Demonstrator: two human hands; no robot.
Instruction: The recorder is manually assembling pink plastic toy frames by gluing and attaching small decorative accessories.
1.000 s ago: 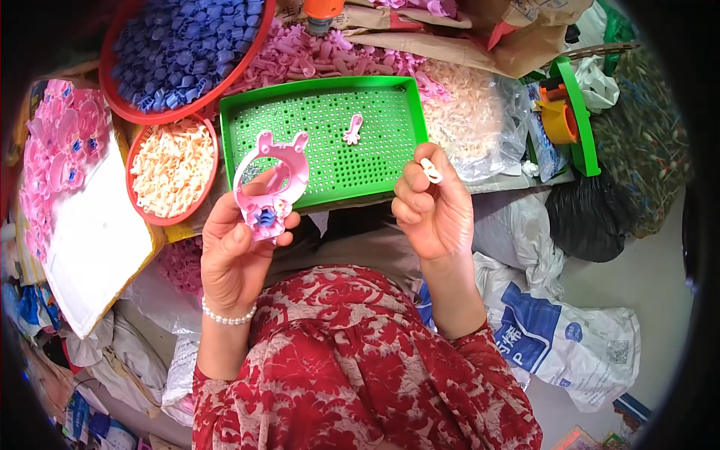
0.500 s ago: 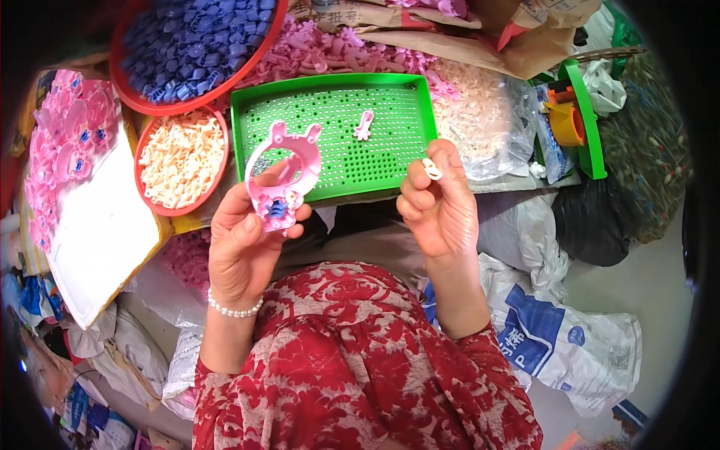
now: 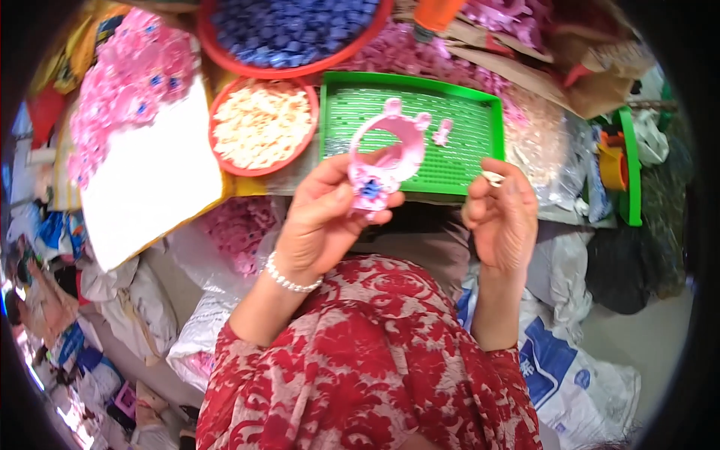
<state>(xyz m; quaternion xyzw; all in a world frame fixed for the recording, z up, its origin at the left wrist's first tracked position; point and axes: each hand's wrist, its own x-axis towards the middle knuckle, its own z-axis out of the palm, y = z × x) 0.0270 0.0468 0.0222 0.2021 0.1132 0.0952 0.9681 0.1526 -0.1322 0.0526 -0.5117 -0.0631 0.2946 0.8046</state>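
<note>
My left hand (image 3: 321, 214) is closed round the lower part of a pink plastic ring-shaped piece (image 3: 407, 154) with small knobs on top. A blue insert (image 3: 370, 188) sits in its base. Between the thumb and fingers of my right hand (image 3: 504, 214) is a small cream plastic piece (image 3: 493, 178), held apart from the pink one. Behind both hands lies a green perforated tray (image 3: 457, 182), and in it rests a small pink plastic part (image 3: 442, 133).
A red-rimmed bowl of cream pieces (image 3: 262, 124) stands left of the tray. Beyond it is a larger red basin of blue pieces (image 3: 296, 30). Pink assembled pieces (image 3: 135, 90) lie on a white board (image 3: 150, 195) at left. Loose pale parts (image 3: 536, 139) lie right of the tray.
The view has swung left, so the surroundings appear farther right. Both hands still hold the same pieces, and they are somewhat closer together.
</note>
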